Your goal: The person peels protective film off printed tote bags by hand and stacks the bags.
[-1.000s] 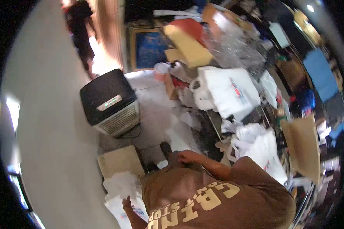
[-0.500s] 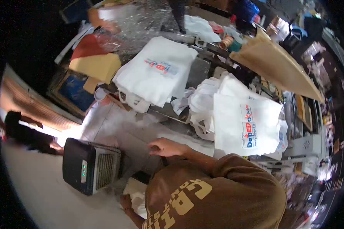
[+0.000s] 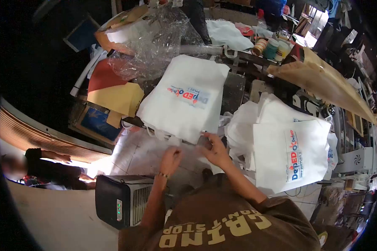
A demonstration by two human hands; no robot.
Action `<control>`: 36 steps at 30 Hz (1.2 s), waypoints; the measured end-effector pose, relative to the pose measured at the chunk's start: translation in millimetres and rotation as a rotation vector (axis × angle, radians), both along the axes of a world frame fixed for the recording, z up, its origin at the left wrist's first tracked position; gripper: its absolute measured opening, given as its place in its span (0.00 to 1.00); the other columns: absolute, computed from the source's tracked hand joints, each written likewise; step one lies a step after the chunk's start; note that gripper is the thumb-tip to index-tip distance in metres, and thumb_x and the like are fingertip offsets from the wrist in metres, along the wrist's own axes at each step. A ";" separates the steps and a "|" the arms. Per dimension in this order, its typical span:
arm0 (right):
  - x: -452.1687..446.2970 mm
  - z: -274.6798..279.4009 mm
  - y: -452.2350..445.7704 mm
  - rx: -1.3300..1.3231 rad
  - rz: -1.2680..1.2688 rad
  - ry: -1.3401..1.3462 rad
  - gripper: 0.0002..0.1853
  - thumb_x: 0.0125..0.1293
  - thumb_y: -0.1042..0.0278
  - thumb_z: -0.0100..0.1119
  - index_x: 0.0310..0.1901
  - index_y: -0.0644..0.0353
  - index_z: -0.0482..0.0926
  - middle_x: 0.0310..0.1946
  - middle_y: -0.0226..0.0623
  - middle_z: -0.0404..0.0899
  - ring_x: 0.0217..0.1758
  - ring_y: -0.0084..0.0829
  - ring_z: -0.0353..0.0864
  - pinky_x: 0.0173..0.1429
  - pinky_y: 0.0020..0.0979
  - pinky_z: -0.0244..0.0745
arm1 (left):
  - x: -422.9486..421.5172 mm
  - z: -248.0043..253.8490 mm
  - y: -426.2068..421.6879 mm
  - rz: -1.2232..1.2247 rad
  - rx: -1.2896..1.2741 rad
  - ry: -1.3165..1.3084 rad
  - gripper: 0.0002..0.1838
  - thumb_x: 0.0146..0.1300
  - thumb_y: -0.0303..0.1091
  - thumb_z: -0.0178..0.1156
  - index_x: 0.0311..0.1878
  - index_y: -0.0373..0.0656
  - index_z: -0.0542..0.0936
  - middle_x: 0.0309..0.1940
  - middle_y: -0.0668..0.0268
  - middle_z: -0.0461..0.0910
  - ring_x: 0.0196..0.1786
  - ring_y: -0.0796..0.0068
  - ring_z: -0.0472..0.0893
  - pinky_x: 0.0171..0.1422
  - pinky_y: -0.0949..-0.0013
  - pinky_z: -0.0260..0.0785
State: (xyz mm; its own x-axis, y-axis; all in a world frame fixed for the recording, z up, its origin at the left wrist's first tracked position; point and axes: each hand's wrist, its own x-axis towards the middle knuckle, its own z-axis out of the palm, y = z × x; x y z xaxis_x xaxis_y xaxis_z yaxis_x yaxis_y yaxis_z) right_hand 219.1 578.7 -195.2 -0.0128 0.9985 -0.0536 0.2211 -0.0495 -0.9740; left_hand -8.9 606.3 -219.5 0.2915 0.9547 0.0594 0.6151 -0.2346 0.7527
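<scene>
A pile of white printed bags (image 3: 184, 100) lies in the middle, with handles hanging at its near edge. Just below its lower right corner, my right hand (image 3: 215, 152) is raised with fingers apart and nothing visible in it. My left hand (image 3: 171, 161), with a band at the wrist, is below the handles, its fingers loosely bent and slightly blurred, holding nothing that shows. To the right is a second pile of white printed bags (image 3: 293, 154), its top bag lying print side up. Neither hand visibly touches a bag.
A black and white appliance (image 3: 119, 201) stands at the lower left, near a person (image 3: 56, 167) lying sideways in view. Clear plastic (image 3: 167, 37) and yellow foam (image 3: 113, 98) are beyond the left pile. A brown board (image 3: 322, 79) leans at the right.
The view has turned toward the two bag piles. Both hands have risen toward the left pile and are closer together in front of me.
</scene>
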 end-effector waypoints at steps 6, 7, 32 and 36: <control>11.4 -36.8 68.0 0.540 -0.741 -0.919 0.40 0.60 0.69 0.69 0.71 0.63 0.59 0.49 0.46 0.75 0.44 0.32 0.79 0.47 0.32 0.77 | 49.7 23.0 84.3 -0.066 0.307 0.002 0.15 0.57 0.34 0.67 0.47 0.40 0.81 0.51 0.54 0.80 0.57 0.53 0.78 0.63 0.56 0.69; 15.4 -60.5 76.3 0.424 -0.705 -0.489 0.40 0.61 0.70 0.68 0.72 0.62 0.57 0.47 0.43 0.74 0.42 0.30 0.78 0.47 0.31 0.76 | 50.9 19.8 90.6 -0.069 0.306 0.001 0.15 0.57 0.34 0.67 0.47 0.40 0.81 0.51 0.54 0.80 0.57 0.53 0.78 0.63 0.56 0.69; -57.5 -94.4 7.7 -0.014 -0.707 -0.059 0.32 0.62 0.61 0.71 0.64 0.66 0.71 0.50 0.46 0.77 0.43 0.35 0.81 0.48 0.31 0.78 | 11.8 19.7 358.9 -0.450 0.086 0.481 0.35 0.43 0.39 0.73 0.59 0.43 0.78 0.57 0.53 0.69 0.63 0.50 0.69 0.68 0.55 0.67; -61.9 -78.9 69.4 0.186 -0.817 -0.292 0.32 0.60 0.66 0.72 0.64 0.63 0.71 0.43 0.41 0.77 0.37 0.27 0.78 0.41 0.28 0.76 | 12.3 17.4 363.3 -0.463 0.153 0.527 0.35 0.42 0.41 0.75 0.58 0.44 0.79 0.58 0.54 0.69 0.62 0.51 0.69 0.68 0.56 0.67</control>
State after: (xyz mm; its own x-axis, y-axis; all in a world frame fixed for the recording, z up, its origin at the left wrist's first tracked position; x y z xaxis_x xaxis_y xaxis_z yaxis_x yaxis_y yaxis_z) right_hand 157.2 648.1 -274.1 0.6966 0.6827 0.2205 0.4267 -0.1472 -0.8923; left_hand 3.4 969.6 -202.1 0.6914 0.7182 -0.0780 0.6995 -0.6385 0.3209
